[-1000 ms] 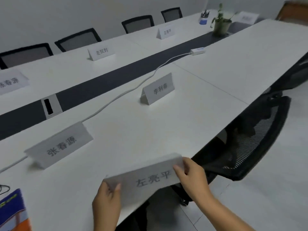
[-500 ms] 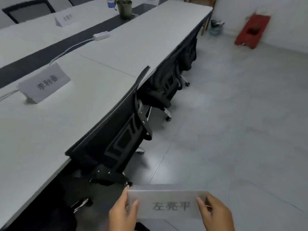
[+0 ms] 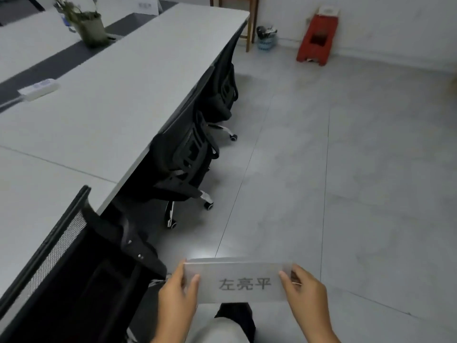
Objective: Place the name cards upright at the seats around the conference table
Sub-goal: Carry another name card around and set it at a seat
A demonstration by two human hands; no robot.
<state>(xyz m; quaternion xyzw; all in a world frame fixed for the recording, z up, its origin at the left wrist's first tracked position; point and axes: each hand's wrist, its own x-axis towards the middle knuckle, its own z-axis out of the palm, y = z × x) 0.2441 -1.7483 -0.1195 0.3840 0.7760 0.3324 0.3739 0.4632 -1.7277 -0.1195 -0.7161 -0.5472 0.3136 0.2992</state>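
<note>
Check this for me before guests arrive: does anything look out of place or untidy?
Nothing looks spilled or damaged. The one name card in view is off the table, held over the floor by the left hand and right hand. A power strip lies loose on the tabletop.

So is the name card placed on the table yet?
No. Both hands, left hand and right hand, hold the name card above the floor.
</note>
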